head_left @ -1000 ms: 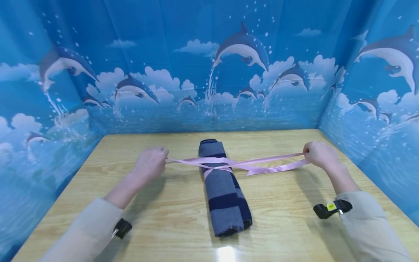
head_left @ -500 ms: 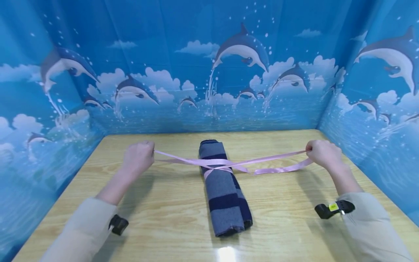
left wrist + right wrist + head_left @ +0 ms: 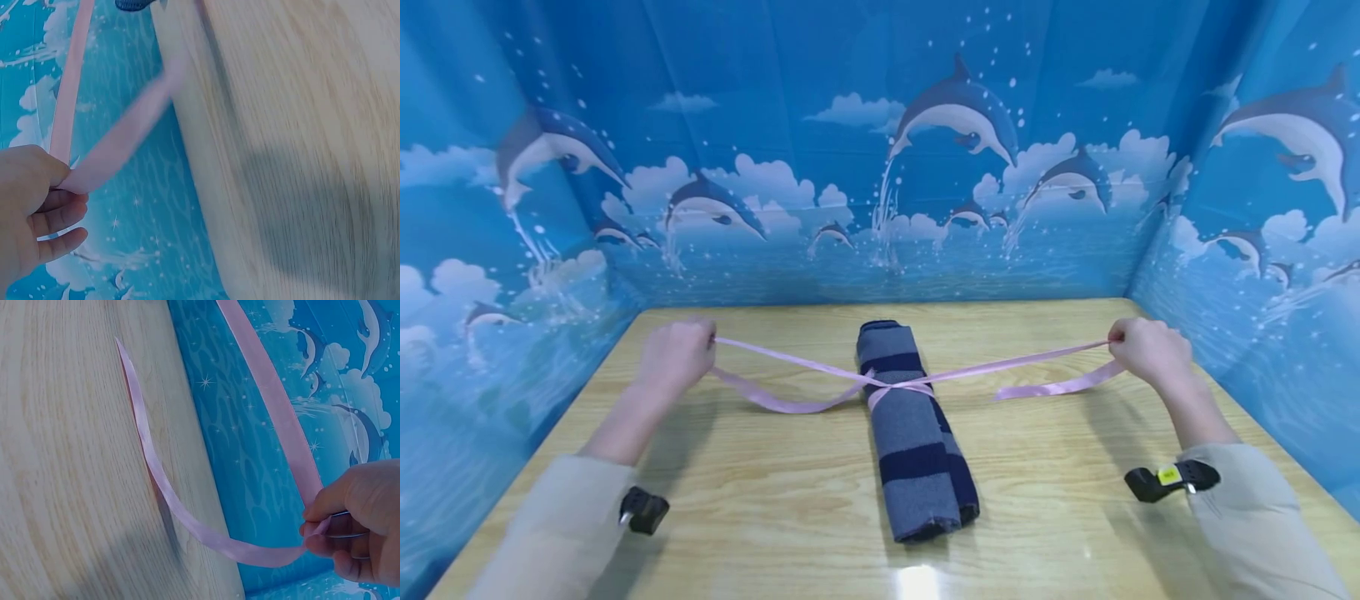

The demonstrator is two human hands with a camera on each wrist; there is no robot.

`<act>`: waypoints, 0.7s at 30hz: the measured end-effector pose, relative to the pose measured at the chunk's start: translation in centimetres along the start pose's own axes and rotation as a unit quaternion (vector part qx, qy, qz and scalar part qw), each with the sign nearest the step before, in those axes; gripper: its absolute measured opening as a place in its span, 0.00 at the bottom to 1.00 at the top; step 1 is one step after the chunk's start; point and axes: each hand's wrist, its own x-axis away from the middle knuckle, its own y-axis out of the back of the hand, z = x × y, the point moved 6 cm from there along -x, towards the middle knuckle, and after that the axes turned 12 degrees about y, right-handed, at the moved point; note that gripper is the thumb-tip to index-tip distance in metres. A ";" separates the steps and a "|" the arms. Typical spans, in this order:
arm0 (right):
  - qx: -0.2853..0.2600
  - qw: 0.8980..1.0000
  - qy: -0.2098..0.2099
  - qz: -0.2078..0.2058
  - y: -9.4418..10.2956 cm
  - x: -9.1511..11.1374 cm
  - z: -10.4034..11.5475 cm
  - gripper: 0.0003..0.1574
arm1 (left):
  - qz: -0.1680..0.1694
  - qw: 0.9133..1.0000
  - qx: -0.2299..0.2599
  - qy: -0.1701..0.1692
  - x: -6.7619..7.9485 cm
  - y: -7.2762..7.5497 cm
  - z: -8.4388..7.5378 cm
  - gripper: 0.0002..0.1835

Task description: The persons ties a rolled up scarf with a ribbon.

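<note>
A rolled cloth [image 3: 913, 442] in grey and navy stripes lies lengthwise in the middle of the table. Round its upper part runs a pink ribbon [image 3: 992, 367], crossed on top of the roll. My left hand [image 3: 679, 354] pinches one end between thumb and forefinger, and the ribbon runs taut from there to the crossing. Out to the right, my right hand [image 3: 1152, 350] pinches the other end, also taut. Loose tails hang from both hands; in the right wrist view the ribbon tail [image 3: 187, 519] curves down over the wood.
The pale wooden table [image 3: 775, 500] is bounded at the back and sides by a blue curtain [image 3: 820, 167] printed with dolphins. Black wrist cameras sit at both sleeves, the left camera [image 3: 643, 510] and the right camera [image 3: 1172, 479].
My left hand has moved well to the left, drawing the ribbon through; its loose tail has come across to the left of the roll. My right hand has shifted slightly right.
</note>
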 end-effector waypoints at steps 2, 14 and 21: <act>-0.001 1.000 -0.001 -0.002 0.1 0.0 0.0 0.15 | -0.008 1.000 -0.004 -0.005 0.1 0.3 0.4 0.06; -0.007 0.999 0.038 -0.026 -0.4 -0.3 0.3 0.12 | -0.013 0.996 -0.074 -0.057 0.3 0.6 1.7 0.09; 0.005 0.997 0.075 -0.018 -1.9 -0.9 0.8 0.08 | 0.000 0.984 -0.126 -0.124 0.8 -1.7 0.8 0.10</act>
